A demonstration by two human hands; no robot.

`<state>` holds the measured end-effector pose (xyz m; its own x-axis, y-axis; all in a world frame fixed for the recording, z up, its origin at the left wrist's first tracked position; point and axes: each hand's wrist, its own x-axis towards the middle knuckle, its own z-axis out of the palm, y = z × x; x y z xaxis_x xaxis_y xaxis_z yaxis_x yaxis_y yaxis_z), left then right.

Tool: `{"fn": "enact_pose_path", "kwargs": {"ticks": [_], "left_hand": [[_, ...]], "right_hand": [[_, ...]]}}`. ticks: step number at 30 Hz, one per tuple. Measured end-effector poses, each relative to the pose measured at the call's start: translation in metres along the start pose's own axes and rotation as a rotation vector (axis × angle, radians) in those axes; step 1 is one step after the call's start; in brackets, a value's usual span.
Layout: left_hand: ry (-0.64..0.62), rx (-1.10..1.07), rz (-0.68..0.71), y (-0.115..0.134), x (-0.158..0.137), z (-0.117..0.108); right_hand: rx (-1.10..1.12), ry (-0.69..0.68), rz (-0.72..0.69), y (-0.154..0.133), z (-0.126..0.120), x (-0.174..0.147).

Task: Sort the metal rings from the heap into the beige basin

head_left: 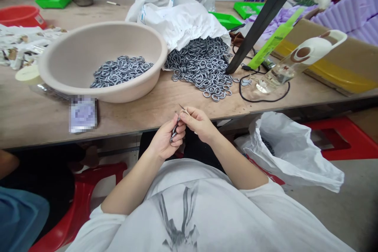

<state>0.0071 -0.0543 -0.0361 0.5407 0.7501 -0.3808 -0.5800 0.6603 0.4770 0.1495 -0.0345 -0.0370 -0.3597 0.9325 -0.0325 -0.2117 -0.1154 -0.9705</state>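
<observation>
My left hand (pixel 169 137) is closed round several dark grey rings (pixel 174 130) in front of the table edge. Beside it, fingertips almost meeting, my right hand (pixel 200 124) pinches a thin pointed tool (pixel 182 107) whose dark tip sticks up past the thumb. Its handle is mostly hidden by the fingers. A large pile of grey rings (pixel 203 67) spills from a white sack (pixel 177 15) onto the table. More rings (pixel 121 71) lie inside the wide beige basin (pixel 103 94) to the left.
A black metal post (pixel 260 23) rises at the right of the pile. Past it are a clear bottle (pixel 274 76), a black cable (pixel 265 100) and a cardboard box (pixel 333 55). An open white bag (pixel 289 141) is low right. Another person's blue clothing (pixel 20 216) shows at left.
</observation>
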Motion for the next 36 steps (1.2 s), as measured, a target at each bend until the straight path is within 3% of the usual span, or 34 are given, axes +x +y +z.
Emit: {"fn": "enact_pose_path", "kwargs": {"ticks": [4, 10, 15, 17, 33, 36], "left_hand": [[0.05, 0.08, 0.1, -0.004, -0.003, 0.003], [0.009, 0.219, 0.16, -0.007, -0.009, 0.009], [0.028, 0.21, 0.18, -0.004, -0.008, 0.006], [0.034, 0.206, 0.168, -0.004, -0.008, 0.005], [-0.065, 0.211, 0.109, -0.004, -0.007, 0.0], [-0.141, 0.269, 0.129, -0.004, -0.009, 0.0]], "right_hand": [[-0.123, 0.134, -0.126, 0.006, 0.007, -0.002], [-0.5, 0.226, -0.287, 0.0, -0.004, -0.004], [-0.845, 0.042, -0.439, -0.012, -0.007, -0.017], [-0.925, 0.033, -0.45, -0.013, -0.005, -0.022], [-0.934, -0.031, -0.424, -0.008, -0.008, -0.018], [-0.888, 0.074, -0.347, -0.006, -0.016, -0.009]]}}
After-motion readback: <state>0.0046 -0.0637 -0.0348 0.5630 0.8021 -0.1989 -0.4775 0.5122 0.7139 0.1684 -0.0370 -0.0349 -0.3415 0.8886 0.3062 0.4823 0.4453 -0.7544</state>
